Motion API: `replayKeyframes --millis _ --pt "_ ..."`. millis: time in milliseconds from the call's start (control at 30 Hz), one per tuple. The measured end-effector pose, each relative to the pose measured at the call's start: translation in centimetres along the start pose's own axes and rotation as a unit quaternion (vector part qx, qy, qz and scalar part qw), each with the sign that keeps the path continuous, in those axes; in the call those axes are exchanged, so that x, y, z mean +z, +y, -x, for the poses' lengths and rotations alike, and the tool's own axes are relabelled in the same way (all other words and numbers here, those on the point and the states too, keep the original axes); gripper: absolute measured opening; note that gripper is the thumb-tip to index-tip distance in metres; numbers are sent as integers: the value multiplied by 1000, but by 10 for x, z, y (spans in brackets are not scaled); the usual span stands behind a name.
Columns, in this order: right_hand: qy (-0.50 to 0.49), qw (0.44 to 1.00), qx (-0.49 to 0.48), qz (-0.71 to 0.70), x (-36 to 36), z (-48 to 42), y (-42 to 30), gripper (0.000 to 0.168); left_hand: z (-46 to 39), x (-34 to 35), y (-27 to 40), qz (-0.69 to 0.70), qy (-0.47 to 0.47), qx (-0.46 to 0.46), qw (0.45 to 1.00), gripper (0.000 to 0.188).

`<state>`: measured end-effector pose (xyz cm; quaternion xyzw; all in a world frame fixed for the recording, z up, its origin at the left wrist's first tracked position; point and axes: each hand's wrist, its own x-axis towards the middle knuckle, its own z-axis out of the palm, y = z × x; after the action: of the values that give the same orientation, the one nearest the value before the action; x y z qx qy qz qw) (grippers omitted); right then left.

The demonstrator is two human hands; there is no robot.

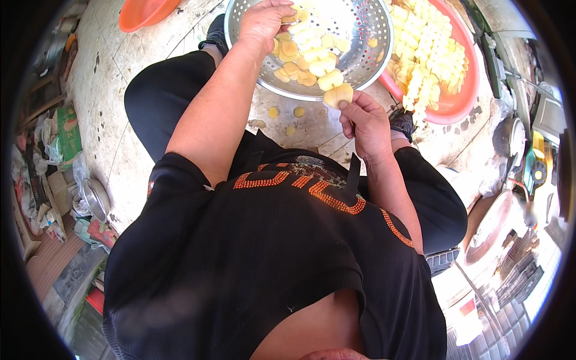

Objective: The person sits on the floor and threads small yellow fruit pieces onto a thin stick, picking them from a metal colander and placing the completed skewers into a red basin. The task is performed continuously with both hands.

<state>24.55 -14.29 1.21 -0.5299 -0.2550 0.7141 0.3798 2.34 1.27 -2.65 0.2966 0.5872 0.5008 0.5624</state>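
Observation:
A row of pale yellow potato slices (322, 67) runs between my two hands, apparently threaded on a skewer that the slices mostly hide. My left hand (265, 21) grips the far end of the row over the colander. At the near end, my right hand (366, 120) pinches the last slice (338, 95) between thumb and fingers, just outside the rim. Below the row, a perforated steel colander (375, 31) holds loose slices (288, 48). To its right, a red plastic basin (470, 85) is heaped with skewered rows of slices (427, 49).
Several slices (299, 111) lie on the stained tiled floor (157, 31) between my feet. An orange basin (146, 13) stands at the far left. Plastic bags, a green box (68, 135) and a metal bowl (95, 199) line the left side. Right of me are a lidded pot (510, 137) and a round basin (490, 227).

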Motion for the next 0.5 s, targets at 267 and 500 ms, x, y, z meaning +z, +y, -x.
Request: replayKeyframes --millis 267,500 --pt "8 1000 1 17 0 0 0 12 8 6 4 -61 -10 -8 998 18" --pt "15 999 2 31 1 -2 1 13 4 5 -4 -53 9 -16 998 16"
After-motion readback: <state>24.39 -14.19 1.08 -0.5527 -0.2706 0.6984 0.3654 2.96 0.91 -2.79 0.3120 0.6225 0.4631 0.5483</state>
